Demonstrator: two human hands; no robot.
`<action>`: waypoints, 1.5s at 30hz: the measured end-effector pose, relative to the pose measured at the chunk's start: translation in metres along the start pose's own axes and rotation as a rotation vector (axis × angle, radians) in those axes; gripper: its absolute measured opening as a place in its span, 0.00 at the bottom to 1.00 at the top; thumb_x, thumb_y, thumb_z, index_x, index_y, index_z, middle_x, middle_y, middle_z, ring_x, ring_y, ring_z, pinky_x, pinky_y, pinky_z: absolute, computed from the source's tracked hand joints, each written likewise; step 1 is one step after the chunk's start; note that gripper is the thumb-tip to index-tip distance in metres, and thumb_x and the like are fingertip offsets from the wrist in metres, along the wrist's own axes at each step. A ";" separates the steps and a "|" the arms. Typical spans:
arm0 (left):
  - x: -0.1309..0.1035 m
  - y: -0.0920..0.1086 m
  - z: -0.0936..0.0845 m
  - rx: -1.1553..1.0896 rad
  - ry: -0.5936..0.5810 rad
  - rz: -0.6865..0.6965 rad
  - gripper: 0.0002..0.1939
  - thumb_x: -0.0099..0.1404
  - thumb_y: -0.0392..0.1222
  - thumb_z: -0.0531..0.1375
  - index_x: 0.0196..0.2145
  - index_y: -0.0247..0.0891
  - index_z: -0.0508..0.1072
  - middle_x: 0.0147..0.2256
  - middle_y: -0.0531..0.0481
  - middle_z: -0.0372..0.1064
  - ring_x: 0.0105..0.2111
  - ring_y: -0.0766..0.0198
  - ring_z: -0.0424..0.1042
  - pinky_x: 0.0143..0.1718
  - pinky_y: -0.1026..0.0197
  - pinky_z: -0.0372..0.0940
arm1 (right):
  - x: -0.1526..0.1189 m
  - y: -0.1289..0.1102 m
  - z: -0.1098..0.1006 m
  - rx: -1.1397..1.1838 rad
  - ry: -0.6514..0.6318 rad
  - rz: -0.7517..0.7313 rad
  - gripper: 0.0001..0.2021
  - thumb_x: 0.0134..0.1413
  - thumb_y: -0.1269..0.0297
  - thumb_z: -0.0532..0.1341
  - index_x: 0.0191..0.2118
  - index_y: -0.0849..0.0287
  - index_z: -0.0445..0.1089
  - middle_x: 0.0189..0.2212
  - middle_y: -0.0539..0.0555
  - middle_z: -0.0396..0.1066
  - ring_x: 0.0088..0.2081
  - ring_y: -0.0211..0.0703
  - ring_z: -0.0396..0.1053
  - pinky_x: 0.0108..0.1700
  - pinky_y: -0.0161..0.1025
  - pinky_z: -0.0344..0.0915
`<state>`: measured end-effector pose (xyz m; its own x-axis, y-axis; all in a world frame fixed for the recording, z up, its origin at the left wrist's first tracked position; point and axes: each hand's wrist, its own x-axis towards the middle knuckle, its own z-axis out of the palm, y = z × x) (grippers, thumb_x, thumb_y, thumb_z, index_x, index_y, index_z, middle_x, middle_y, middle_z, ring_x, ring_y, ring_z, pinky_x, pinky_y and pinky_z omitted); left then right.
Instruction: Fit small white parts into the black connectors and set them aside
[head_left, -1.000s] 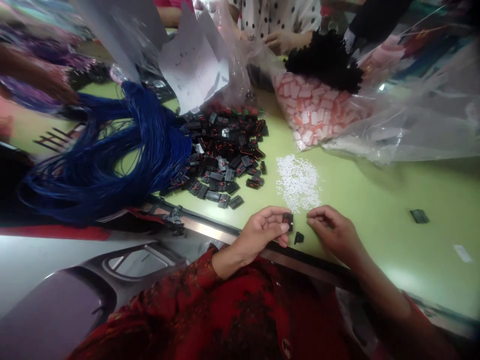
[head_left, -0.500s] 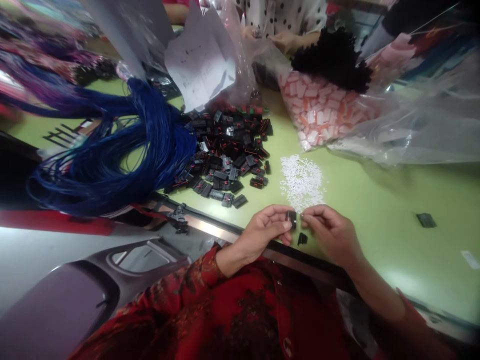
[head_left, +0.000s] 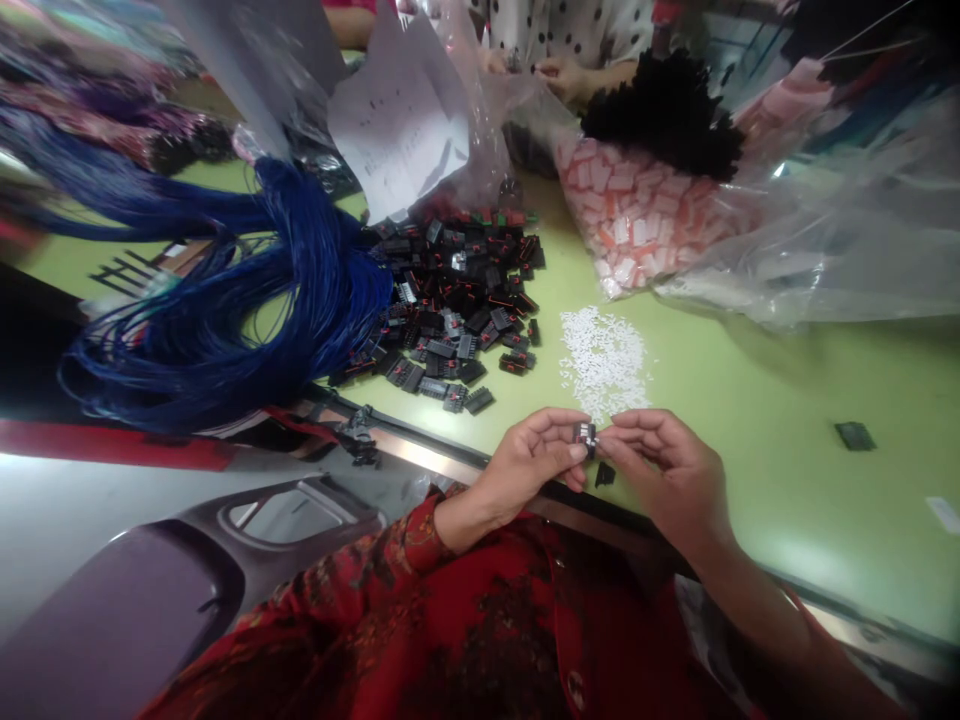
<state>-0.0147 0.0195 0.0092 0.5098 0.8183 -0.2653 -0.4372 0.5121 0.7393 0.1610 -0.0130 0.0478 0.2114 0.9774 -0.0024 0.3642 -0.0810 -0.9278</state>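
Observation:
My left hand (head_left: pixel 536 455) pinches a small black connector housing (head_left: pixel 583 436) between thumb and fingers; white spots show on its face. Close against its right side, the thumb and forefinger of my right hand (head_left: pixel 664 470) are pressed together on a tiny white piece (head_left: pixel 596 440), mostly covered by the fingertips. Just beyond both hands lies a heap of tiny white pieces (head_left: pixel 604 360). Below the fingertips, near the table edge, rests a small black part (head_left: pixel 604 474). A pile of black connector housings (head_left: pixel 457 320), some with orange-red bits, spreads to the left.
A thick bundle of blue wires (head_left: pixel 300 270) lies left. Behind are a clear bag of pink-and-white pieces (head_left: pixel 637 215), a black bundle (head_left: pixel 667 115) and a paper sheet (head_left: pixel 405 120). A dark flat part (head_left: pixel 855 436) sits right. Another person's hands (head_left: pixel 562 75) show across the table.
The connector has turned in my left hand, and more white now shows on its face. My right fingertips have moved slightly left, up against it.

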 end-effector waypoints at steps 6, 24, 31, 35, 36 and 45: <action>-0.002 0.000 0.001 0.090 -0.008 0.061 0.23 0.59 0.45 0.73 0.48 0.34 0.74 0.33 0.52 0.73 0.25 0.71 0.73 0.29 0.65 0.71 | -0.001 -0.005 -0.003 -0.172 -0.036 -0.088 0.09 0.57 0.60 0.67 0.42 0.54 0.73 0.33 0.53 0.82 0.33 0.46 0.80 0.39 0.42 0.77; -0.004 -0.002 0.005 -0.066 -0.044 0.001 0.22 0.57 0.42 0.74 0.48 0.35 0.78 0.31 0.51 0.75 0.23 0.70 0.73 0.26 0.66 0.71 | 0.008 0.003 -0.001 0.264 -0.206 0.147 0.12 0.52 0.53 0.72 0.33 0.55 0.73 0.27 0.49 0.74 0.29 0.39 0.71 0.35 0.38 0.71; -0.004 0.000 0.005 -0.090 -0.053 -0.012 0.22 0.57 0.43 0.75 0.47 0.34 0.78 0.31 0.51 0.75 0.24 0.70 0.73 0.27 0.66 0.71 | 0.005 0.011 -0.003 0.410 -0.275 0.280 0.13 0.51 0.53 0.73 0.36 0.56 0.77 0.28 0.50 0.75 0.30 0.39 0.70 0.36 0.39 0.70; -0.004 -0.001 0.004 -0.074 -0.047 -0.018 0.23 0.56 0.43 0.75 0.48 0.34 0.79 0.30 0.51 0.75 0.23 0.70 0.73 0.27 0.65 0.71 | 0.004 0.016 -0.002 0.438 -0.264 0.320 0.14 0.46 0.55 0.76 0.34 0.56 0.77 0.29 0.50 0.77 0.31 0.39 0.72 0.38 0.40 0.72; -0.004 -0.002 0.004 -0.069 -0.048 -0.024 0.23 0.56 0.43 0.75 0.48 0.34 0.79 0.30 0.51 0.75 0.23 0.70 0.73 0.27 0.65 0.71 | 0.004 0.018 -0.003 0.443 -0.263 0.316 0.13 0.47 0.55 0.75 0.34 0.56 0.77 0.29 0.50 0.77 0.31 0.39 0.73 0.38 0.40 0.72; -0.005 -0.001 0.007 -0.083 -0.056 -0.018 0.21 0.57 0.42 0.75 0.47 0.35 0.80 0.30 0.51 0.76 0.23 0.70 0.74 0.28 0.65 0.72 | 0.002 0.022 -0.008 0.402 -0.229 0.253 0.10 0.48 0.58 0.75 0.35 0.55 0.80 0.32 0.51 0.81 0.33 0.40 0.76 0.41 0.41 0.75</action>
<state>-0.0112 0.0132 0.0139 0.5578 0.7940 -0.2418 -0.4863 0.5487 0.6800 0.1764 -0.0139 0.0301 0.0276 0.9584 -0.2842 -0.0588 -0.2823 -0.9575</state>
